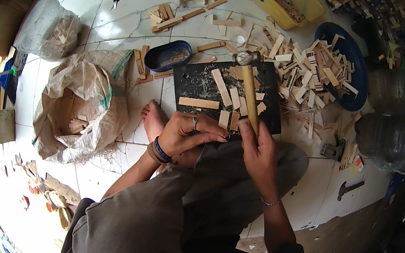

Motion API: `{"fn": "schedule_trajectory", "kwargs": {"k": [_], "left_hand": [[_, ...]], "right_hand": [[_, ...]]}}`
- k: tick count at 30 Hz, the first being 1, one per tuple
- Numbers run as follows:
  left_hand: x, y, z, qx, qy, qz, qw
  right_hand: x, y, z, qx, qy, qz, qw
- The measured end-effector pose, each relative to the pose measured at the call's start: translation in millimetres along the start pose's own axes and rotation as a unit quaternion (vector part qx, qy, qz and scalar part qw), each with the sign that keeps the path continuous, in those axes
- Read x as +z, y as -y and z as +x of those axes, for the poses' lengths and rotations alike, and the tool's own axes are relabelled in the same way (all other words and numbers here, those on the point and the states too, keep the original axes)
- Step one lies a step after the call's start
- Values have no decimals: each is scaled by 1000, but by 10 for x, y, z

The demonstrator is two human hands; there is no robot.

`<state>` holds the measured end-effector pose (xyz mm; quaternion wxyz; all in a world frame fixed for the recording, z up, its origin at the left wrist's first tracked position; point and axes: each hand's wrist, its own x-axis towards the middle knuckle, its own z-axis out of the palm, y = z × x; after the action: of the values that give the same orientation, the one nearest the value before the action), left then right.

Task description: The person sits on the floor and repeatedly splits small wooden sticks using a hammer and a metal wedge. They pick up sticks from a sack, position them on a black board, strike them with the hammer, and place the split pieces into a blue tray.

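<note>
My right hand (pixel 260 156) is wrapped round the wooden handle of a hammer (pixel 251 94). Its metal head points away from me, above a black board (pixel 184 82). At the board's near edge, my left hand (pixel 188 134) has thumb and forefinger pinched together; whatever lies between them is too small to make out. Several wood strips and short blocks rest on the board, among them a long pale strip (pixel 199 103) and a slanted one (pixel 222 87). A small pale block (pixel 223 119) sits just beyond my left fingertips. Dark scraps litter the board's surface.
A blue basin (pixel 359 93) with a heap of wood pieces (pixel 309 72) stands right. Beyond are a yellow tub (pixel 264 4) and a blue oval dish (pixel 153 60). Leftward sit a woven sack (pixel 47 118) and clear plastic container (pixel 43 30). A staple gun (pixel 334 149) and second hammer (pixel 349 189) lie right.
</note>
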<state>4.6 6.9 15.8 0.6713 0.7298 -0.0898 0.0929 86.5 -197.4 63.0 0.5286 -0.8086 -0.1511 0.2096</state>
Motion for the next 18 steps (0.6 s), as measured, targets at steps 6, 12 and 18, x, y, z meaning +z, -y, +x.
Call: {"fn": "schedule_trajectory", "kwargs": {"k": [6, 12, 18], "left_hand": [[-29, -52, -52, -10, 5, -10, 1000], [-38, -63, -75, -10, -3, 4, 1000], [-40, -69, -72, 3, -6, 16, 1000]], "right_hand": [[-556, 87, -475, -143, 17, -182, 973], [-856, 99, -722, -205, 153, -323, 911], [-855, 91, -832, -252, 97, -343, 900]]}}
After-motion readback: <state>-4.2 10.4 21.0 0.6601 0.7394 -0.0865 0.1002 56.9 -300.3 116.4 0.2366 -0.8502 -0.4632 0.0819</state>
